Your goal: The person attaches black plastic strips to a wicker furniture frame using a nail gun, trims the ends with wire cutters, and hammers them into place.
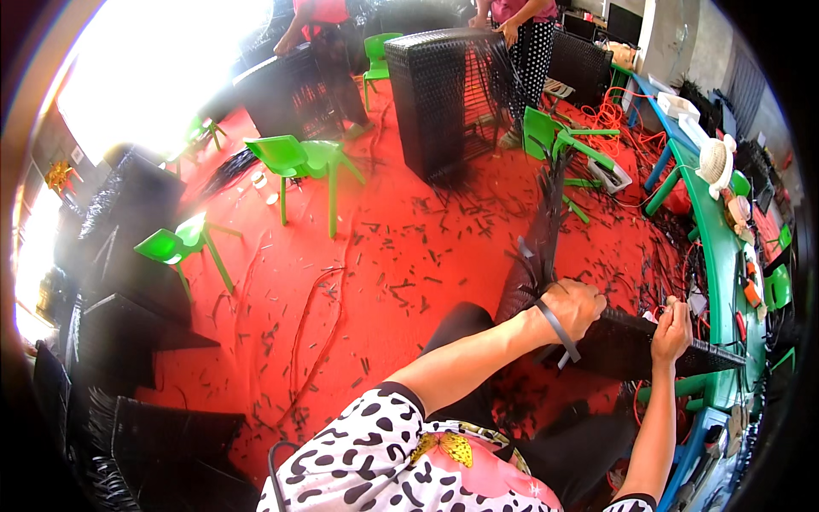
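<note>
A dark woven wicker piece (pixel 631 343) lies low in front of me, its straight edge running right toward the green table. Over its left part my left hand (pixel 573 309) is closed in a fist; what its fingers hold is hidden. A flat dark strip (pixel 559 329) crosses beside that wrist. My right hand (pixel 672 331) is pinched closed above the wicker's edge, and whatever sits between its fingertips is too small to make out. Beyond my left hand, a bundle of long black strips (pixel 553 226) sticks up from the woven work.
Cut black scraps litter the red floor (pixel 299 375). Green chairs (pixel 311 166) stand at left and back; another green chair (pixel 563 136) lies tipped over. Two people handle a large wicker frame (pixel 431 107) and another wicker piece (pixel 290 90). A green table (pixel 712 247) holds a hat and tools.
</note>
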A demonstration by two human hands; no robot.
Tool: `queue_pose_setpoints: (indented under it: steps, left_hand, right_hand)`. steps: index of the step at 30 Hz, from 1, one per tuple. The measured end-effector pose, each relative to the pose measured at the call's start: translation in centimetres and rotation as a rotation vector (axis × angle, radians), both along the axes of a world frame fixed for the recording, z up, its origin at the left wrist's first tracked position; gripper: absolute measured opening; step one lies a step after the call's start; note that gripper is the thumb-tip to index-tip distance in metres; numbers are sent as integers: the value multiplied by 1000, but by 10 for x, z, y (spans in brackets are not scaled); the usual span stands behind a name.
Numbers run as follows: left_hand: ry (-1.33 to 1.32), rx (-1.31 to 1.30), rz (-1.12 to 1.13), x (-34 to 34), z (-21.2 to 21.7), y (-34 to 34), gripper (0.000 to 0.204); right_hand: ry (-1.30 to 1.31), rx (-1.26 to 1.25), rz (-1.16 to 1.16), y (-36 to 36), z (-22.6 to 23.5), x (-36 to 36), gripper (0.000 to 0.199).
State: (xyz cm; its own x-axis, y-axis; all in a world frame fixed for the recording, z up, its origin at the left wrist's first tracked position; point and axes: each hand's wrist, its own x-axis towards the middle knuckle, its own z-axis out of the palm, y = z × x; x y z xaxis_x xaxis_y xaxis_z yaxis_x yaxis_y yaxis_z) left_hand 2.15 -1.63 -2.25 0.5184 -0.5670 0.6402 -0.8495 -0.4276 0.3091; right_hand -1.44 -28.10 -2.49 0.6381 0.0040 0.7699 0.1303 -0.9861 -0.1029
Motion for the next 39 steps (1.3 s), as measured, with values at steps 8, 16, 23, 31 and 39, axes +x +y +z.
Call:
queue_pose_setpoints:
  steps: [8, 16, 23, 31, 39]
  left_hand:
    - [11, -73, -17, 19, 3, -3, 14]
    - [50, -13, 47, 30, 10, -6, 13]
    - [61, 30, -31, 28, 10, -25, 14]
    - [-22, 113, 15, 31, 10, 3, 18]
    - [-48, 154, -17, -3, 15, -7, 20]
  right_hand:
    - [-62, -21, 50, -3, 4, 27, 16]
    - [-93, 48, 81, -8, 5, 57, 16]
    - [-70, 25, 19, -34, 4, 38, 18]
    - [-257, 431, 159, -5, 13, 11, 29]
    - [-75, 354, -479, -121, -40, -187, 25]
